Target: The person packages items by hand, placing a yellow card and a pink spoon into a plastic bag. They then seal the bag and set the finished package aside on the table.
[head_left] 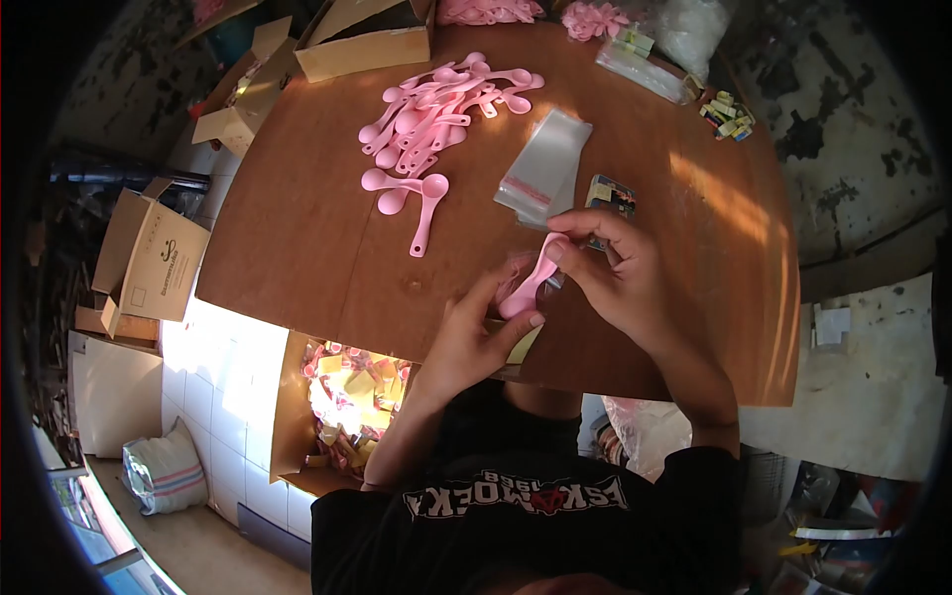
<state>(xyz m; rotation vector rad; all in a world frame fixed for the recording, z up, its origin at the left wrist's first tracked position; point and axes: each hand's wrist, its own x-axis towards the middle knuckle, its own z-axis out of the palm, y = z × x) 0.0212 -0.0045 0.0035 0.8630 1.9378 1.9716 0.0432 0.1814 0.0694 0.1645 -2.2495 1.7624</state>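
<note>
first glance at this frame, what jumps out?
The heap of pink spoons at the far middle of the brown table grabs the eye first. Nearer, the left hand and right hand pinch one pink spoon between them, close to a stack of clear bags. Under the table's left edge, a sunlit carton of packed items glows.

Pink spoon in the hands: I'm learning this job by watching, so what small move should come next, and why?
Probably ease the pink spoon further into the clear sleeve. The left hand pinches its lower end, the right hand grips its upper end, and thin film seems to cover only part of it, though that is blurred.
</note>
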